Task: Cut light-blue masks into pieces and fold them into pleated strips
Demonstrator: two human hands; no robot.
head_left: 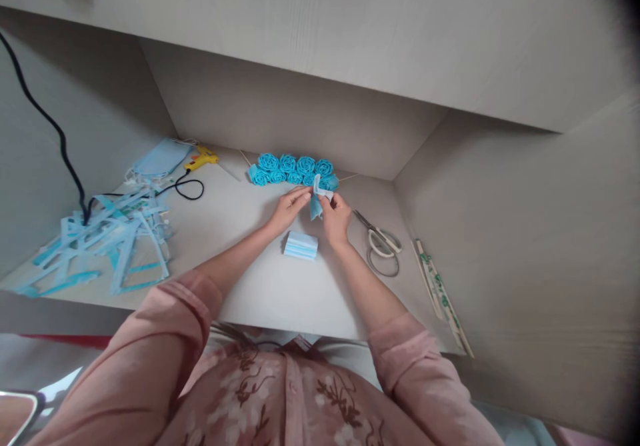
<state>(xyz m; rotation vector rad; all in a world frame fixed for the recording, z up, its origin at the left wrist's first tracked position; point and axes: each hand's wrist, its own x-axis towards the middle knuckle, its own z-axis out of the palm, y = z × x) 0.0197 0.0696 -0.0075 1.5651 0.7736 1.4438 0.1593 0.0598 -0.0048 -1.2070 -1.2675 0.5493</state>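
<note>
Left hand: extended | right hand: curled, pinching | forearms: angled inward

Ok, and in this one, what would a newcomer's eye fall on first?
Probably the bright blue flowers, bunched in two rows toward the back of the desk. Just in front, the right hand pinches a blue-and-white piece, the left hand close beside it. A messy heap of pale blue strips covers the desk's left side.

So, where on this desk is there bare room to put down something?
Bare room lies between the strip pile and left forearm, and in front of the folded stack. Crowded: the left end, with glue gun and masks too, and the back middle, with blue flowers.
</note>
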